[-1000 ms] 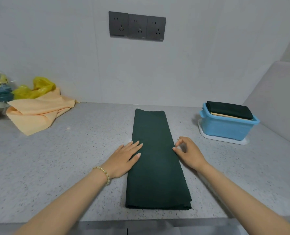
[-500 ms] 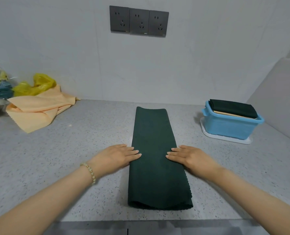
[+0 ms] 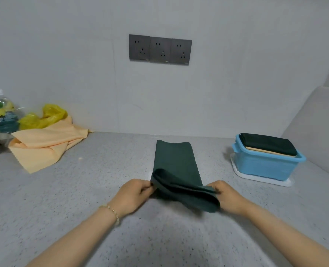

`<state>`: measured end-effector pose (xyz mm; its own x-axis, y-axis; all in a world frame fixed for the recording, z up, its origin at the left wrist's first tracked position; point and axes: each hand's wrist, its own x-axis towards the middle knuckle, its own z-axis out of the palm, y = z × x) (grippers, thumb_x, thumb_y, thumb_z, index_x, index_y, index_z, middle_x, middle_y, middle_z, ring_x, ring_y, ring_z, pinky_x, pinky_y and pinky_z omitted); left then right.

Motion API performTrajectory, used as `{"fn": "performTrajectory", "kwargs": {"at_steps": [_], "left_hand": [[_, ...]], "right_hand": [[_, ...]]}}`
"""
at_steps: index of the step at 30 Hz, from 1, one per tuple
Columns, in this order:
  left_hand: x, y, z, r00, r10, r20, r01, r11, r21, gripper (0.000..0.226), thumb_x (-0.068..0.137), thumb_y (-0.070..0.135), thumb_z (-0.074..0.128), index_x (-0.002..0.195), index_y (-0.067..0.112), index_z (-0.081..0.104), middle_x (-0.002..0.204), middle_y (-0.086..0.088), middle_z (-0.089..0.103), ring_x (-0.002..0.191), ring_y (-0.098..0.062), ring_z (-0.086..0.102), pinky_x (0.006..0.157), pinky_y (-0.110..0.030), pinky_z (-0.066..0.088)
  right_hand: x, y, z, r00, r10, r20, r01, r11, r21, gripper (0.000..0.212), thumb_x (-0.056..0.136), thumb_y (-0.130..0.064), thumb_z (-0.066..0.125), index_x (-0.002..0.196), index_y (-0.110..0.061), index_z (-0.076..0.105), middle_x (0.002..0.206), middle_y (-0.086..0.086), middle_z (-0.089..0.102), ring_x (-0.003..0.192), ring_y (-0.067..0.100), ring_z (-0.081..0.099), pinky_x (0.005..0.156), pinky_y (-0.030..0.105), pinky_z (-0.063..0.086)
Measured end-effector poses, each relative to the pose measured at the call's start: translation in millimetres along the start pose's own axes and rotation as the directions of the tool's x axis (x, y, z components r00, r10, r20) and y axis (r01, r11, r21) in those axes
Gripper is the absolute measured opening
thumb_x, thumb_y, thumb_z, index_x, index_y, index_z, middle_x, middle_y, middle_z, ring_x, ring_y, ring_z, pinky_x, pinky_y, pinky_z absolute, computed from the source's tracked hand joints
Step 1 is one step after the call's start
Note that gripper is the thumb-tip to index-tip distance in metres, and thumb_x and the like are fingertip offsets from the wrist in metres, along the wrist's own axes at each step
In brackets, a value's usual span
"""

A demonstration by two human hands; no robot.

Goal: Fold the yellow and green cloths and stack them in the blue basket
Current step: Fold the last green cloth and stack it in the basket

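Head view showed a long dark green cloth [image 3: 176,162] lying mid-bench on the speckled grey bench [image 3: 82,189]. Both the left hand [image 3: 134,195] and the right hand [image 3: 229,199] had a grip pinched on its near end, which was raised and curled toward 12 o'clock. At 2 o'clock stood the blue basket [image 3: 265,168], which held folded cloths. At 10 o'clock lay the crumpled yellow cloth [image 3: 44,145].

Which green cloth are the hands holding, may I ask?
The long green cloth, pinched by the left hand and right hand; the folded green cloth tops the blue basket.
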<state>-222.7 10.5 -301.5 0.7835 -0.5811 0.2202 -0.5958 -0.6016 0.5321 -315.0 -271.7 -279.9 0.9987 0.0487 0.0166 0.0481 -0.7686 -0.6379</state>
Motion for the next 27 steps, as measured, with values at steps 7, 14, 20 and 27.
{"fn": "performTrajectory", "kwargs": {"at_steps": [7, 14, 20, 27], "left_hand": [[22.6, 4.4, 19.6, 0.904, -0.408, -0.13, 0.392, 0.91, -0.133, 0.036, 0.091, 0.048, 0.056, 0.062, 0.025, 0.056, 0.057, 0.012, 0.057, 0.057, -0.003, 0.051, 0.055, -0.02, 0.039], [25.0, 2.9, 27.9, 0.883, -0.442, -0.156, 0.42, 0.894, -0.16, 0.035, 0.091, 0.045, 0.058, 0.062, 0.025, 0.056, 0.054, 0.01, 0.056, 0.05, -0.002, 0.049, 0.049, -0.017, 0.036], [25.3, 4.4, 28.5, 0.878, -0.449, -0.164, 0.427, 0.891, -0.151, 0.03, 0.091, 0.043, 0.059, 0.068, 0.022, 0.059, 0.063, 0.008, 0.06, 0.059, -0.006, 0.054, 0.057, -0.02, 0.043], [20.9, 8.0, 27.5, 0.874, -0.421, -0.242, 0.385, 0.905, -0.183, 0.023, 0.089, 0.041, 0.061, 0.082, 0.021, 0.051, 0.069, 0.008, 0.056, 0.062, -0.006, 0.052, 0.056, -0.021, 0.04]], "right_hand": [[34.2, 10.2, 21.5, 0.921, 0.266, -0.283, -0.158, 0.923, 0.352, 0.032, 0.086, -0.023, 0.069, 0.059, -0.01, 0.057, 0.052, 0.001, 0.056, 0.048, 0.011, 0.048, 0.056, 0.024, 0.04], [39.4, 9.2, 42.7, 0.817, 0.264, -0.512, -0.274, 0.96, 0.058, 0.019, 0.084, -0.026, 0.067, 0.067, -0.022, 0.058, 0.059, -0.007, 0.059, 0.054, 0.007, 0.052, 0.049, 0.02, 0.035], [37.7, 6.7, 46.6, 0.809, 0.221, -0.544, -0.291, 0.956, -0.045, 0.017, 0.085, -0.025, 0.065, 0.071, -0.02, 0.057, 0.06, -0.006, 0.058, 0.053, 0.007, 0.049, 0.046, 0.018, 0.034], [32.0, 3.9, 48.1, 0.788, 0.129, -0.602, -0.205, 0.977, -0.06, 0.015, 0.088, -0.028, 0.064, 0.082, -0.021, 0.052, 0.074, -0.008, 0.053, 0.059, 0.006, 0.047, 0.05, 0.019, 0.034]]}}
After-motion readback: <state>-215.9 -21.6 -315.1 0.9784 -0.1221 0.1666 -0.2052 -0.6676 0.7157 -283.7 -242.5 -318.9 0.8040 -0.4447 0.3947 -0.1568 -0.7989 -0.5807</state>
